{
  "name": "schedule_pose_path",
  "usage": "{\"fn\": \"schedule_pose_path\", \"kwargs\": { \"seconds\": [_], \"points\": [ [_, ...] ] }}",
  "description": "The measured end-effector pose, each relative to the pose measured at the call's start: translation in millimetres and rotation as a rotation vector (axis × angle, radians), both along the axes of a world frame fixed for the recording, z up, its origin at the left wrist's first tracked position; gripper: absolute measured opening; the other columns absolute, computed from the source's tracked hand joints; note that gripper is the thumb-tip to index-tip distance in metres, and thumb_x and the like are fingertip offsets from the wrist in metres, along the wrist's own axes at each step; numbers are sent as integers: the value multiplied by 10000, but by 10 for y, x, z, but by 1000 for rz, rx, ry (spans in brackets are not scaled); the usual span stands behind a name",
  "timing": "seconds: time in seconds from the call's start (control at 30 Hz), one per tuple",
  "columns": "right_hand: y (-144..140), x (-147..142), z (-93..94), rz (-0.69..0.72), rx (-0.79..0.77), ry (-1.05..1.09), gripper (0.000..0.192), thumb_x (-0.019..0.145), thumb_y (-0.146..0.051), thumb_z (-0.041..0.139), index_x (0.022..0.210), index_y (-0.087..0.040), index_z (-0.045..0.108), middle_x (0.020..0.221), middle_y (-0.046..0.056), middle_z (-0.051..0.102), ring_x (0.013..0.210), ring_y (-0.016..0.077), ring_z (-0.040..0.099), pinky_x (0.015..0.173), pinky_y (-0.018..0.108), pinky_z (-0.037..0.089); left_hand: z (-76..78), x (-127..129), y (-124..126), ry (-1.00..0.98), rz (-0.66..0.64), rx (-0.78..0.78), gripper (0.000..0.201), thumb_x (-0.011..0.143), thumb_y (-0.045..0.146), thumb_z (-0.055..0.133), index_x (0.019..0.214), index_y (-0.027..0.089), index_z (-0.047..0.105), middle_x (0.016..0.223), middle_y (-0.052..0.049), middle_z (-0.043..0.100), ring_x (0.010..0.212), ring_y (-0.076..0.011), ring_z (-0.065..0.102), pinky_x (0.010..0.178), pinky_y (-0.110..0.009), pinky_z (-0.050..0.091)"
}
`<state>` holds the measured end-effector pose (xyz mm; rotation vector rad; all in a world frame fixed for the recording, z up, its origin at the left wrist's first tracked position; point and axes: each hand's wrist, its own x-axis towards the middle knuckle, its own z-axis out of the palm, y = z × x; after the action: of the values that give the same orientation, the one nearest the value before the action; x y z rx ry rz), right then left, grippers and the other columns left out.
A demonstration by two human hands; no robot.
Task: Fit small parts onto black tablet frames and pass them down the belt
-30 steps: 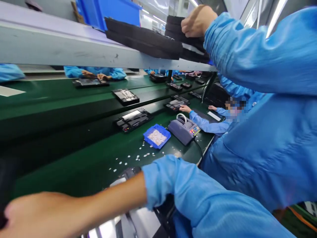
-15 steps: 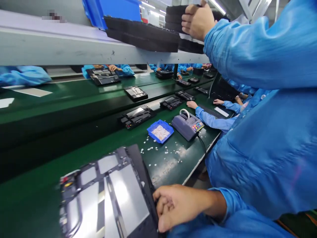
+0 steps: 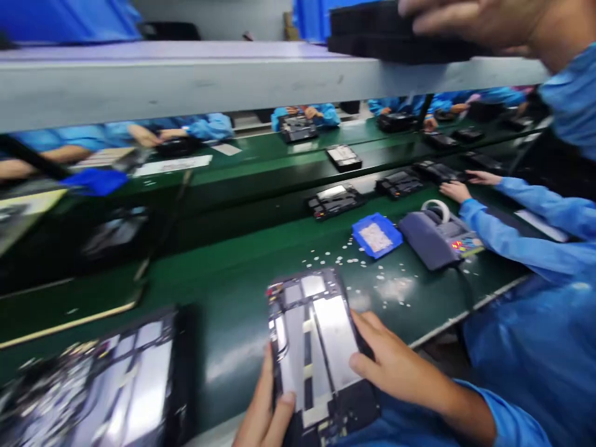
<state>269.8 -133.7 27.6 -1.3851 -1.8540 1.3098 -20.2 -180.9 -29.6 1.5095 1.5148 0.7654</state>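
Tablet frame (image 3: pixel 319 347), opened with its silver plates up, lies on the green worktop (image 3: pixel 223 292) at the near edge, gripped between your two hands. Your left hand (image 3: pixel 267 410) curls its fingers around the frame's left edge, and your right hand (image 3: pixel 388 363) clasps the right edge, fingers spread on it. A blue tray (image 3: pixel 376 234) of small white bits sits further back, beside a grey dispenser (image 3: pixel 435 239). Another hand (image 3: pixel 484 22) above reaches onto the shelf (image 3: pixel 186 77), touching black foam trays (image 3: pixel 386 34).
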Motion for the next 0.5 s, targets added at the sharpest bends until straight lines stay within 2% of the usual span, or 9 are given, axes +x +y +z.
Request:
{"fn": "schedule_pose_path", "kwargs": {
  "seconds": [0.07, 0.13, 0.23, 0.33, 0.37, 0.43, 0.5],
  "points": [
    [2, 28, -94, -7, -23, -11, 757, 953, -261, 566, 1654, -284, 282, 1512, 118, 474, 1426, 283, 451, 1229, 470, 342, -45, 34, -57, 23, -14, 6, 722, 1014, 391, 538, 1660, 332, 220, 1714, 0, 271, 1576, -316, 263, 1278, -505, 273],
    [2, 69, -191, -7, -24, -26, 720, 969, -309, 565, 1644, -274, 315, 1530, 127, 472, 1433, 297, 451, 1220, 487, 359, -64, 7, -73, 63, -60, 76, 734, 1013, 389, 534, 1668, 294, 217, 1716, -47, 286, 1570, -318, 300, 1273, -485, 311],
    [29, 145, -269, -37, -6, -82, 683, 968, -392, 589, 1607, -251, 395, 1510, 141, 499, 1366, 309, 515, 1172, 493, 418, 53, -123, 95, 210, -83, 187, 665, 1010, 374, 536, 1636, 261, 344, 1632, -119, 462, 1472, -323, 485, 1200, -481, 449],
    [155, 182, -208, -164, 87, -147, 689, 948, -426, 609, 1585, -240, 422, 1463, 143, 520, 1224, 287, 592, 1070, 468, 499, 347, -221, 575, 429, 23, 341, 505, 1027, 328, 488, 1519, 222, 528, 1381, -160, 647, 1236, -308, 641, 1051, -493, 554],
    [220, 170, -155, -202, 137, -160, 675, 941, -423, 613, 1569, -242, 443, 1438, 137, 533, 1180, 276, 605, 1033, 453, 519, 453, -222, 774, 502, 15, 400, 460, 1031, 291, 467, 1470, 219, 583, 1284, -157, 675, 1161, -303, 654, 1009, -493, 563],
    [363, 106, -18, -216, 242, -163, 610, 930, -406, 623, 1510, -249, 518, 1387, 120, 559, 1129, 257, 614, 987, 423, 537, 629, -179, 1149, 641, -131, 483, 439, 1016, 188, 454, 1400, 271, 653, 1228, -139, 677, 1074, -291, 650, 941, -479, 565],
    [498, 3, 127, -172, 327, -156, 532, 926, -380, 627, 1438, -244, 589, 1350, 109, 582, 1119, 248, 615, 974, 405, 540, 727, -114, 1418, 765, -291, 540, 482, 980, 104, 481, 1363, 320, 679, 1259, -130, 667, 1035, -286, 642, 885, -457, 561]
  ]
}}
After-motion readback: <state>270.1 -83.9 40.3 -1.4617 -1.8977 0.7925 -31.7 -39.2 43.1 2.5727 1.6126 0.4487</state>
